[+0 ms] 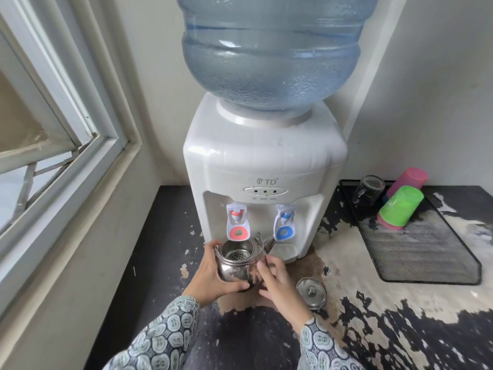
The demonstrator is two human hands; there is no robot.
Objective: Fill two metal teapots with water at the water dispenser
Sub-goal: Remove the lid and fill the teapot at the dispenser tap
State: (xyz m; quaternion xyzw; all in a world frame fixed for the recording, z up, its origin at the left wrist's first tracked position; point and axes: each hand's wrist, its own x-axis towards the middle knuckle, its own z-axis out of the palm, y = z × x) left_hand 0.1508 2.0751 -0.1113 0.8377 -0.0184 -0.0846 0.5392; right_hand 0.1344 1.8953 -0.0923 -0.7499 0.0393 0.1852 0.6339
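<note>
A shiny metal teapot (236, 265) with no lid and a strainer inside is held just below the red tap (238, 222) of the white water dispenser (264, 161). My left hand (213, 279) grips the pot's left side and base. On the pot's right side rests my right hand (277, 279), its fingers curled against the metal. The pot's lid (311, 292) lies on the counter to the right. Only one teapot is in view.
A blue tap (284, 222) sits right of the red one, above a small drip tray (286, 251). A black mesh tray (416, 247) at the right holds a glass (368, 189) and green (400, 206) and pink (408, 180) cups. A window is on the left.
</note>
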